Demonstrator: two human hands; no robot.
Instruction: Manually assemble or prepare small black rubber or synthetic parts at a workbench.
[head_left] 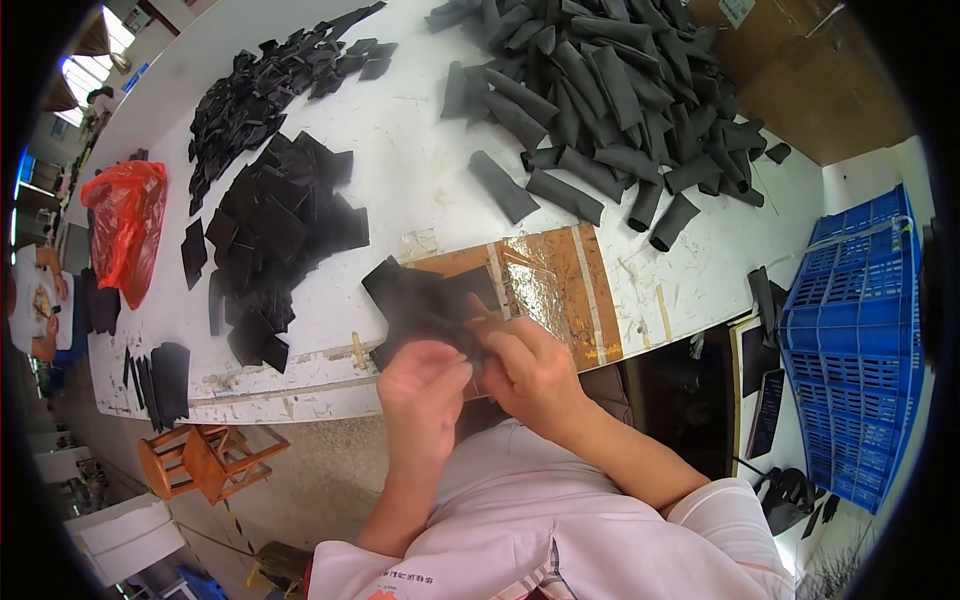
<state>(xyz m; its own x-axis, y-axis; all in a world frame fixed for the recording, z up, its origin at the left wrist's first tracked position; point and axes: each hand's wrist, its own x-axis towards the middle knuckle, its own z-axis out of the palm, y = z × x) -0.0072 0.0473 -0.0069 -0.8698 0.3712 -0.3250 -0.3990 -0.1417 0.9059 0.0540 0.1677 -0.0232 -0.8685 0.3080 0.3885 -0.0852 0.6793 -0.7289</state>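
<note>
My left hand (425,390) has its fingertips pinched together at the table's front edge. Close beside it, my right hand (535,375) is curled, thumb and fingers closed near the left fingertips. A dark, blurred patch shows between the two hands; what they hold there is mostly hidden. Just beyond the fingers lie several flat black pieces (395,288), overlapping one another and partly smeared in the picture. They rest partly on a brown board (585,290) with clear tape across it.
A heap of rolled black tubes (610,90) covers the far right of the white table (400,140). Flat black pieces (280,220) are piled at left, near a red plastic bag (128,225). Right are a cardboard box (810,80) and blue crate (850,350); a wooden stool (210,460) stands lower left.
</note>
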